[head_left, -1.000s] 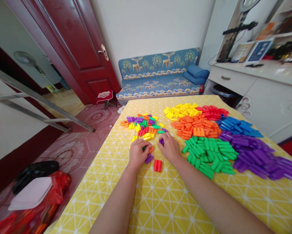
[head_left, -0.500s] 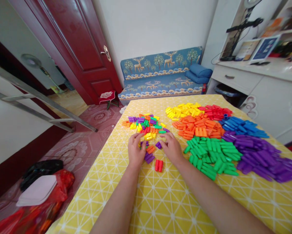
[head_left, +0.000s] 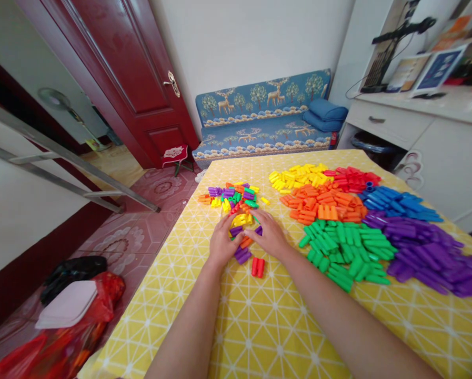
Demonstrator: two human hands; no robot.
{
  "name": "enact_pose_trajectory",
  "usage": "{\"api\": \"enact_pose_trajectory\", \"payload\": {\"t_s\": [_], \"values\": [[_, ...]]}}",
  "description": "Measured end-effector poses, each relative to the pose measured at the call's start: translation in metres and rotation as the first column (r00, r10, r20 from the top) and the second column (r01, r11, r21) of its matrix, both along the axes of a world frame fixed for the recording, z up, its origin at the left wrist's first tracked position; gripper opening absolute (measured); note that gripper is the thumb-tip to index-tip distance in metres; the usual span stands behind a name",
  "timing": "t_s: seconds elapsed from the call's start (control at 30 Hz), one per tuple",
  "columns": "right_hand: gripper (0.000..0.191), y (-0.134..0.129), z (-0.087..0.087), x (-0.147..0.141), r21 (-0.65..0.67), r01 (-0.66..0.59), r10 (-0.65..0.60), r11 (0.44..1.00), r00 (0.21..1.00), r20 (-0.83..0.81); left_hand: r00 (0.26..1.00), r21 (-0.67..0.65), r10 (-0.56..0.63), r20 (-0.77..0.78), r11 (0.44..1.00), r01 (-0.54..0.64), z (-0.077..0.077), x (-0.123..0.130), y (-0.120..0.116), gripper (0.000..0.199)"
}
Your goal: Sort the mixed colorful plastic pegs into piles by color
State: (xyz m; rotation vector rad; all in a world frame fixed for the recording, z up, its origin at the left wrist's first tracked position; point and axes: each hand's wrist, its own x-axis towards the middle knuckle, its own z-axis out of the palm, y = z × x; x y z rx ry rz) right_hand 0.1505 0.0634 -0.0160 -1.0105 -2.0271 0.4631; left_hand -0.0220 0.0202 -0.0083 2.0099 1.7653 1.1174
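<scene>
My left hand (head_left: 222, 240) rests at the left of a small group of tube-shaped plastic pieces, fingers spread and thumb apart. From the other side my right hand (head_left: 270, 235) curves around the same group, thumb stretched toward the left one. Between them lie yellow pieces (head_left: 242, 219), partly hidden purple ones (head_left: 236, 230) and an orange piece (head_left: 246, 241). Purple pieces (head_left: 242, 256) lie just below the thumbs, and a red pair (head_left: 258, 267) sits apart, nearer to me. Beyond the fingertips spreads a mixed-colour heap (head_left: 230, 196).
Sorted heaps fill the right side of the table: yellow (head_left: 299, 176), red (head_left: 356, 179), orange (head_left: 324, 202), blue (head_left: 399, 204), green (head_left: 348, 250) and purple (head_left: 433, 252). A yellow patterned cloth (head_left: 247, 337) covers the table. A blue sofa (head_left: 255, 134) stands behind.
My right hand has moved left, closer to my left hand, and now covers part of the purple piece by its thumb. The view has shifted slightly.
</scene>
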Motion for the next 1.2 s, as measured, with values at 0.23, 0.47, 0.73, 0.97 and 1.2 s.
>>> {"api": "enact_pose_trajectory", "payload": {"t_s": [0.23,0.47,0.73,0.97,1.2], "values": [[0.027,-0.003,0.006,0.006,-0.029,0.186,-0.186,0.982,0.935,-0.301,0.975,0.116,-0.078,0.208,0.992,0.055,0.011,0.001,0.003,0.037],[0.027,0.001,0.000,0.007,-0.074,0.255,-0.266,0.964,0.911,-0.316,0.899,0.126,0.403,0.174,0.896,-0.426,0.019,-0.060,0.085,0.060],[0.027,0.004,-0.002,0.007,-0.082,0.269,-0.281,0.960,0.904,-0.324,0.931,-0.172,0.363,-0.031,0.916,-0.362,0.015,-0.088,0.156,0.057],[0.040,0.005,-0.005,0.004,-0.083,0.332,-0.342,0.940,0.904,-0.256,0.966,-0.104,0.213,0.148,0.974,-0.199,0.001,-0.071,0.151,0.034],[0.050,0.005,-0.006,0.003,-0.053,0.303,-0.307,0.952,0.941,-0.140,0.956,-0.058,0.175,0.238,0.984,-0.166,-0.005,-0.038,0.109,0.043]]}}
